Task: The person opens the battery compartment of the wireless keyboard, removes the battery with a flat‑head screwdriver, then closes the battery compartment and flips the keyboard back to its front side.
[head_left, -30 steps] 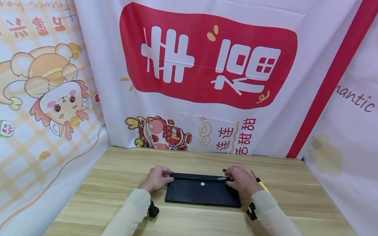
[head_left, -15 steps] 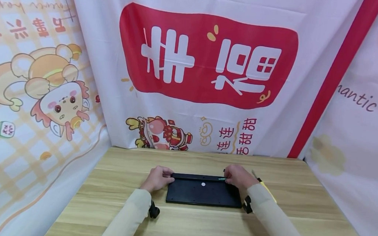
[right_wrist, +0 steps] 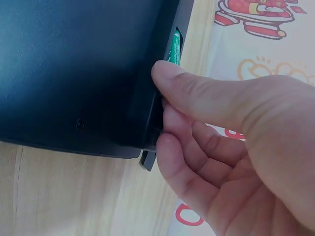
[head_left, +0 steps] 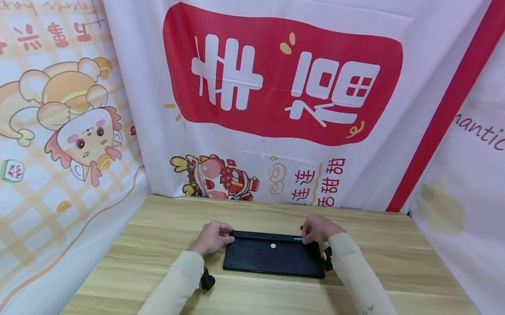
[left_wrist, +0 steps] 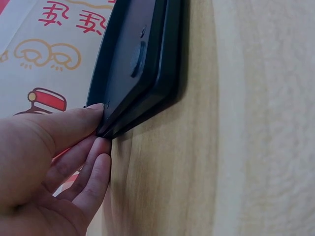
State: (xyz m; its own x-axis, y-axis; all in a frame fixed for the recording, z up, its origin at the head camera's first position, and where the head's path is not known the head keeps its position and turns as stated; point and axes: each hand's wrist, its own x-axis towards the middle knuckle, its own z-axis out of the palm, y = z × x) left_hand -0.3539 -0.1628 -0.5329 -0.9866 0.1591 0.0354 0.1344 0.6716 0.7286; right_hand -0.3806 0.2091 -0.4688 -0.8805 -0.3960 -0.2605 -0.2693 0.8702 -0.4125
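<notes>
A black keyboard (head_left: 274,259) lies underside up on the wooden table, with a round white sticker (head_left: 273,245) near its far ridge. My left hand (head_left: 211,237) pinches the keyboard's far left corner, thumb on the upper face and fingers below, as the left wrist view shows. My right hand (head_left: 319,228) grips the thick far edge near the right end, its thumb beside a slot. In that slot sits a green battery (right_wrist: 175,48), partly hidden by the thumb. A small black tab (right_wrist: 147,160) sticks out by the keyboard's corner, below the right fingers.
The wooden table (head_left: 232,304) reaches back to a white hanging cloth (head_left: 270,154) with a red print. Printed cloths (head_left: 14,124) also hang at both sides. A black wrist camera (head_left: 207,279) sits beside the left sleeve.
My right hand has shifted slightly up and turned at the keyboard's edge, its forearm swinging inward. The yellow-and-black tool seen beside it earlier is now hidden behind the sleeve. My left hand holds its place.
</notes>
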